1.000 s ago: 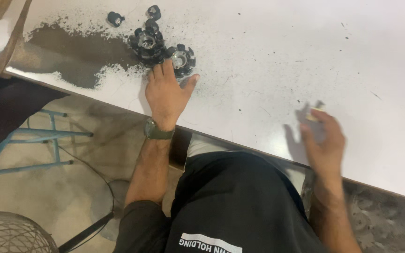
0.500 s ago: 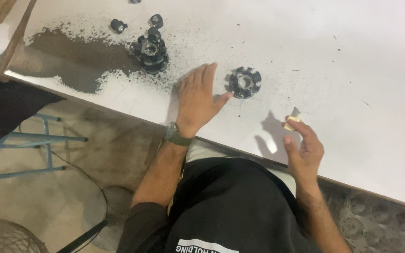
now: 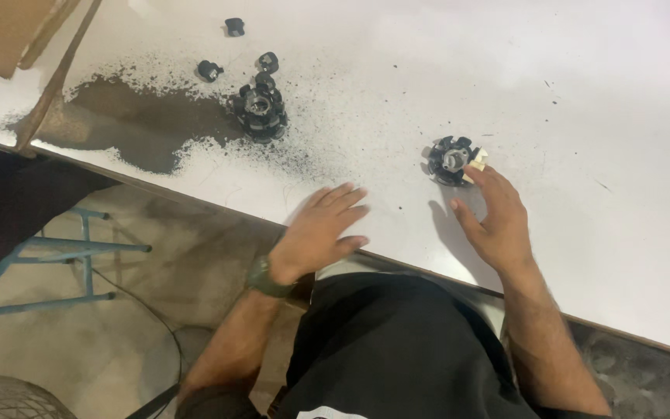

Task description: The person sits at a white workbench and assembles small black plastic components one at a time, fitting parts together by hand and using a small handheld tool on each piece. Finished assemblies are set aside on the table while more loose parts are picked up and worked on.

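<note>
Black, toothed round part point(image 3: 451, 160) with pale hub; right hand point(image 3: 496, 219) loosely spread beside it, holding nothing

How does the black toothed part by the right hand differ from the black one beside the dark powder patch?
The toothed part by the right hand lies alone on clean white table, touched by the right hand; the part beside the powder sits untouched among dark grit, with small black pieces nearby. Both are black, round and toothed.
</note>
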Action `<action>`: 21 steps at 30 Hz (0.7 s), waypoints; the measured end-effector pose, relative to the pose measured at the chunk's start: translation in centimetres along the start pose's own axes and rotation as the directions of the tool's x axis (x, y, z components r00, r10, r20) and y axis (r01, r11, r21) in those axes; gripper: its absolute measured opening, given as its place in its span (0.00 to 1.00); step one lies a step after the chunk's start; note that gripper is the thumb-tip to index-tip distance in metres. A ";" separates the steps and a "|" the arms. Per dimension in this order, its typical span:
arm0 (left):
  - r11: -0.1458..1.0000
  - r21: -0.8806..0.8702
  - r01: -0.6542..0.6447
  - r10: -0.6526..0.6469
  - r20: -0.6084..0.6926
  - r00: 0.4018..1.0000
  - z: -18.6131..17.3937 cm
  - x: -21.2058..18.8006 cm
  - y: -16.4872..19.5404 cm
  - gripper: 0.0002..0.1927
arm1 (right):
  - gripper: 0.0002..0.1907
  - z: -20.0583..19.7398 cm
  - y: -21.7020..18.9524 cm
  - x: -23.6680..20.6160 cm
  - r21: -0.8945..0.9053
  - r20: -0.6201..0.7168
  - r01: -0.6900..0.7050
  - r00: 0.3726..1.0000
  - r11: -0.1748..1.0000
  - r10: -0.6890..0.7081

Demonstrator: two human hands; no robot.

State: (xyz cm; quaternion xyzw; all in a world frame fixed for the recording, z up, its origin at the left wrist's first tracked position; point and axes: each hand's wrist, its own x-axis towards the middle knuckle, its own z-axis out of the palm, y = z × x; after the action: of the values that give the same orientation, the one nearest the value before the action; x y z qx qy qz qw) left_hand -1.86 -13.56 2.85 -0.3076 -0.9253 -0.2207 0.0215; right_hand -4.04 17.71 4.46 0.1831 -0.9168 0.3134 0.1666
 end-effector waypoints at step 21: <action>0.972 -0.032 0.232 -0.233 -0.194 0.953 -4.3 6.0 -5.9 0.38 | 0.20 -1.0 0.6 -5.2 0.283 0.007 -0.134 0.991 0.950 0.137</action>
State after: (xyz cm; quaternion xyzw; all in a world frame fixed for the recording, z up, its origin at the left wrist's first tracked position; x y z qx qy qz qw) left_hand -10.58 -16.26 5.46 -0.1734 -0.9475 -0.2549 0.0853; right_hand 0.47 20.01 2.74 0.1397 -0.8720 0.4528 0.1225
